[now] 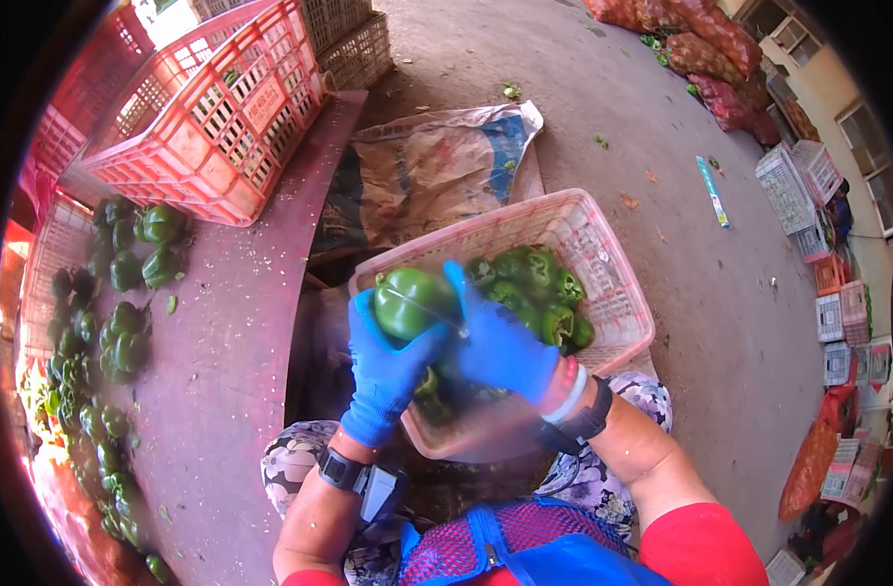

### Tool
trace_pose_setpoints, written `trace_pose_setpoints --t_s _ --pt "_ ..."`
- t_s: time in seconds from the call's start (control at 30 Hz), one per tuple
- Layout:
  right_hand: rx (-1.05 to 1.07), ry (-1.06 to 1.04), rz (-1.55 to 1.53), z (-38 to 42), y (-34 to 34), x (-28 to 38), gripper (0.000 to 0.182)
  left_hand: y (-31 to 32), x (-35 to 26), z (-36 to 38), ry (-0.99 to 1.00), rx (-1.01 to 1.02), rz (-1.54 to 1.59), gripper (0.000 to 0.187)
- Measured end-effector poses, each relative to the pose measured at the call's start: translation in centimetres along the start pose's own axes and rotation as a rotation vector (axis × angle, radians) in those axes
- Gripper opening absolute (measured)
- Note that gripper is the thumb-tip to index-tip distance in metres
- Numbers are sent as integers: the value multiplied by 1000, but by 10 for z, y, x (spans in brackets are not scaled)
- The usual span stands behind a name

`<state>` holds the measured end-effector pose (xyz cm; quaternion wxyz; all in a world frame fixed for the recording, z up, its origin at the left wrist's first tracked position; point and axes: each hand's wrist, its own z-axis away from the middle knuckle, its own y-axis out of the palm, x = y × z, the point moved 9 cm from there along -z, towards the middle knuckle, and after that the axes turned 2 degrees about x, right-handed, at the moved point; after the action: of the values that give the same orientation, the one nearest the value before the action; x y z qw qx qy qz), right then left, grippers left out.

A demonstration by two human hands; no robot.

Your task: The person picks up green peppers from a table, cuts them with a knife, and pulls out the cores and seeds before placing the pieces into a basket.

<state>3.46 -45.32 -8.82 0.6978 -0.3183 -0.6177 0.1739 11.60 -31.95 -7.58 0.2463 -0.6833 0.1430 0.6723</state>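
The left hand (383, 366), in a blue glove, is partly closed around a large green pepper (407, 304), thumb and fingers spread about its sides. The right hand (505, 347), gloved too, is just beside it with fingers bent; blur hides whether it grips anything. Good handling here likely means a firm but light cradle that won't bruise the skin, the left thumb clear of the right fingers, and the pepper low over the pink crate (627, 298). Inside that crate lie more green peppers (524, 278). Farther out, loose peppers (126, 344) line the worktop (222, 342), near a red crate (256, 107).
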Motion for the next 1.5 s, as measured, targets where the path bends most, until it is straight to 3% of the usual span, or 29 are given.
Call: trace_pose_setpoints --t_s 0.03,0.17,0.3,0.47,0.5,0.63,0.7,0.87,0.97,1.07,1.1,1.27,1.33,1.43,1.5 --pt "-5 0 6 1 2 -2 90 5 -13 1 180 -7 -187 72" --pt "-31 4 11 4 6 -7 87 10 -35 6 361 -86 -370 74" --pt "-58 21 19 9 5 -19 84 -8 -25 -8 9 -47 177 68" --pt "-47 84 65 19 1 -61 76 -24 -12 -26 -72 86 551 58" --pt "10 109 -97 15 -11 -47 77 -23 -10 -25 -113 107 534 58" --pt "55 -127 -807 2 -27 4 92 12 -1 -5 -246 325 338 66" --pt "115 -118 -740 3 -26 7 89 25 1 1 -207 368 228 69" --pt "188 -122 -698 5 -21 5 69 30 5 0 -287 463 381 71" --pt "119 -109 -815 8 -24 5 80 28 9 -5 -335 515 449 72" --pt "268 149 -1089 14 -15 -3 78 30 8 -7 -341 578 566 63" --pt "299 196 -1066 16 -18 -5 65 29 7 -7 -360 611 637 62" --pt "291 128 -1356 19 -9 -19 66 25 6 -10 -297 735 736 56" --pt "253 100 -1532 21 -2 -21 72 15 26 -16 -242 564 515 56" --pt "161 9 -1733 19 -16 -21 74 25 5 -13 -281 600 1099 55" --pt "173 -21 -1760 11 -26 -25 75 29 -4 -17 -295 570 1162 51"
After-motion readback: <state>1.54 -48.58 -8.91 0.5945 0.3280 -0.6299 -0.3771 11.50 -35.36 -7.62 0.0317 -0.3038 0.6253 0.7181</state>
